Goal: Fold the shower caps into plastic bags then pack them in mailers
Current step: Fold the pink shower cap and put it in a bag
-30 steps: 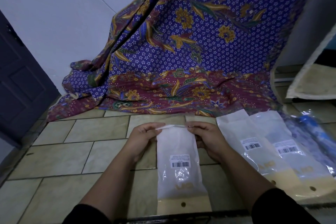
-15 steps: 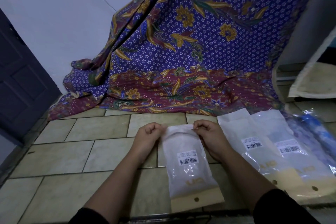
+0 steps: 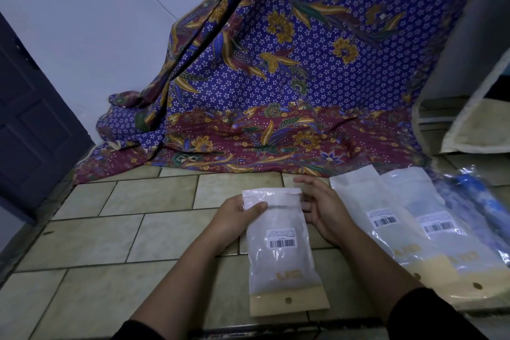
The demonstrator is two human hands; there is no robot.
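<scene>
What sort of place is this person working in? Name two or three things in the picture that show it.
Probably a room in a home used for packing, not a factory: a draped batik-patterned cloth, a dark panelled door, and labelled plastic bags laid straight on floor-like tiles.

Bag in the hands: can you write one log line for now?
left hand grips bag top | right hand open beside bag | two more bags lie right
</scene>
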